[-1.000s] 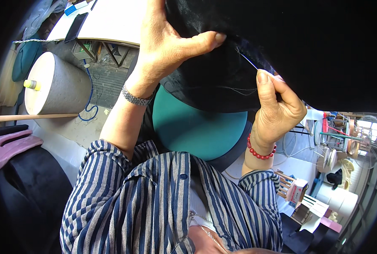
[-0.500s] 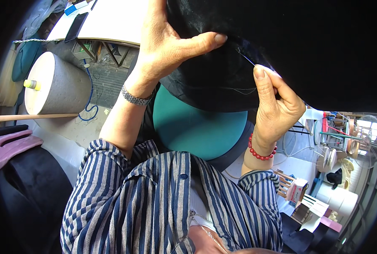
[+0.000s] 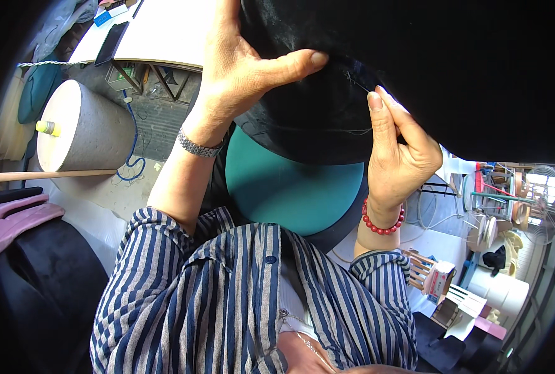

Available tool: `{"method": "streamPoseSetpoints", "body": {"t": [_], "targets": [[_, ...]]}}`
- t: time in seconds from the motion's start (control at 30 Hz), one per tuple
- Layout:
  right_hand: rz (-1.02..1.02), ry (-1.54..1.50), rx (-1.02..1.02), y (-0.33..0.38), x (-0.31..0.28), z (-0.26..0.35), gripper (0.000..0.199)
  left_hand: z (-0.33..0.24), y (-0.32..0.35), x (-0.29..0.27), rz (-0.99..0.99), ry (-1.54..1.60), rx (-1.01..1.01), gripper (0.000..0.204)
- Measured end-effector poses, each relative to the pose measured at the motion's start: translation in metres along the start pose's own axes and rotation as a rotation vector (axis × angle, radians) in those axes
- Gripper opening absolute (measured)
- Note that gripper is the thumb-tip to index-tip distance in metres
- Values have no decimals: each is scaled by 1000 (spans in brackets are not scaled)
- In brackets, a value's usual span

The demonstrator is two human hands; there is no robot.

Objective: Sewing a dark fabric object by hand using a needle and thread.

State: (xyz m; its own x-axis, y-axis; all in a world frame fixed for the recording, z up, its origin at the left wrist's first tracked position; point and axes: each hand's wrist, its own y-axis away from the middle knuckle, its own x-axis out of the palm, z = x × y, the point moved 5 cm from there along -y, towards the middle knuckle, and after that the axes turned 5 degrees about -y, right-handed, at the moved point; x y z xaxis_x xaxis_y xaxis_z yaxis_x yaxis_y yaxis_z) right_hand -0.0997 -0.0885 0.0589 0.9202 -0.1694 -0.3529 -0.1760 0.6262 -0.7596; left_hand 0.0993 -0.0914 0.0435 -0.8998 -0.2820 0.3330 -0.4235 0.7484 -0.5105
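Pinching the black velvety fabric (image 3: 414,68) at upper centre, the left hand (image 3: 246,68) gripped while the right hand (image 3: 402,149) nipped a thin needle (image 3: 356,81); a slip could have pricked the thumb.

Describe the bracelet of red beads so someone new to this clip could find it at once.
Start at the big black fabric filling the top of the picture, and follow the right hand pinching its edge down to the wrist. The red bead bracelet circles that wrist just above the striped cuff. The left wrist wears a silver metal band instead.
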Motion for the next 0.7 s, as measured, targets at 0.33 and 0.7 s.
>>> {"method": "streamPoseSetpoints", "body": {"t": [0.33,0.7], "targets": [[-44,185,-85,0,7,7,13,-1,1,-2,22,13,5,118],[-28,166,-68,0,9,4,14,7,39,-37,-213,-565,632,60]]}}
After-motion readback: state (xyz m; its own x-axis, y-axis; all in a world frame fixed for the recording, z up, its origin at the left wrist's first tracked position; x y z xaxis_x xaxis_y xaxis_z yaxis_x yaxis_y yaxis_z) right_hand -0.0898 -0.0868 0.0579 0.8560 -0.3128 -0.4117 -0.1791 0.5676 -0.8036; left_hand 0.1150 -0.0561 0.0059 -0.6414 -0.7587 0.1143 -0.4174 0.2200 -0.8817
